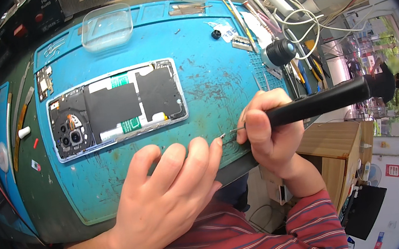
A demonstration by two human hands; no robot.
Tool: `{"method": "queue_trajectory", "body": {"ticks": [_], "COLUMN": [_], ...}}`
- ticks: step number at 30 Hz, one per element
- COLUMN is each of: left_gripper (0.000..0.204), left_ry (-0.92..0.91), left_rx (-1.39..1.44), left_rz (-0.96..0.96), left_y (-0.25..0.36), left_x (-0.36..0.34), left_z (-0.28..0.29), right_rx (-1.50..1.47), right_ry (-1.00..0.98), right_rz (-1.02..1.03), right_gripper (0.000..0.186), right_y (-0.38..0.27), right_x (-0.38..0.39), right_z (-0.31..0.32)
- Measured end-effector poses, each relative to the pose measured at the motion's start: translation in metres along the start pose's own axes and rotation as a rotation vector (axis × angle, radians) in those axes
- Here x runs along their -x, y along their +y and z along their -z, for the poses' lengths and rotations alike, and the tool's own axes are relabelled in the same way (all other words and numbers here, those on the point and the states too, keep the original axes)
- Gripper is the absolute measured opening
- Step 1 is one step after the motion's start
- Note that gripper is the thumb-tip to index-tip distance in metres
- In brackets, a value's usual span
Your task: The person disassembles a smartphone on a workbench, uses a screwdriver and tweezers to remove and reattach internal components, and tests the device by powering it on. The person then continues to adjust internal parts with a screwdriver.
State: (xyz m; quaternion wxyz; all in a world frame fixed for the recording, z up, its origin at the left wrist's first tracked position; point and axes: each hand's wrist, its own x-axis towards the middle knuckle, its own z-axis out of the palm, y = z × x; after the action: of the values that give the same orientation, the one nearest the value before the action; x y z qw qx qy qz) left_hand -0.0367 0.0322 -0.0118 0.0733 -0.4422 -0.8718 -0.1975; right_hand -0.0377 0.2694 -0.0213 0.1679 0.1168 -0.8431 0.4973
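Note:
My right hand [272, 133] is closed around a screwdriver [322, 101] with a thick black handle. Its thin metal shaft points left, toward my other fingertips. With thumb and fingers pressed together, my left hand [173, 196] pinches a tiny silvery part [222, 135], too small to name. A narrow gap lies between the screwdriver's tip and that part. Beyond my left hand, an opened smartphone [113, 104] lies on the blue work mat [205, 84], its back cover off. Its camera module [70, 136], black inner covers and green-and-white strips show.
A clear plastic box [107, 27] stands at the back of the mat. A small circuit board [45, 84] lies left of the phone. A black cylindrical lens piece [280, 53], tweezers, blades and cables crowd the right side. A wooden cabinet [332, 141] stands beyond my right arm.

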Motion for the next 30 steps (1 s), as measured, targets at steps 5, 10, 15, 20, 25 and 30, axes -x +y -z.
{"method": "queue_trajectory", "body": {"ticks": [5,10,15,20,25,30], "left_gripper": [0.065,0.067,0.065,0.062,0.060,0.058], "left_ry": [0.025,0.004,-0.015,-0.007,0.001,-0.001], "left_rx": [0.001,-0.012,-0.045,-0.074,-0.085,-0.074], "left_rz": [-0.013,0.002,0.016,-0.003,-0.008,0.007], "left_y": [-0.001,0.000,0.000,0.000,0.001,0.002], "left_x": [0.002,0.001,-0.001,-0.002,-0.001,-0.001], "left_z": [0.000,0.001,0.003,0.002,0.003,0.002], "right_rx": [-0.139,-0.109,-0.042,-0.022,0.112,0.123], "right_ry": [-0.002,-0.032,-0.101,-0.138,-0.238,-0.229], "right_rz": [-0.038,0.010,0.113,0.061,0.045,0.105], "right_gripper": [0.021,0.020,0.021,0.022,0.021,0.026], "right_y": [-0.003,-0.005,-0.002,-0.007,-0.016,-0.012], "right_x": [0.000,-0.003,-0.007,-0.008,-0.012,-0.011], "right_z": [-0.003,-0.002,0.003,0.008,0.014,0.008]}}
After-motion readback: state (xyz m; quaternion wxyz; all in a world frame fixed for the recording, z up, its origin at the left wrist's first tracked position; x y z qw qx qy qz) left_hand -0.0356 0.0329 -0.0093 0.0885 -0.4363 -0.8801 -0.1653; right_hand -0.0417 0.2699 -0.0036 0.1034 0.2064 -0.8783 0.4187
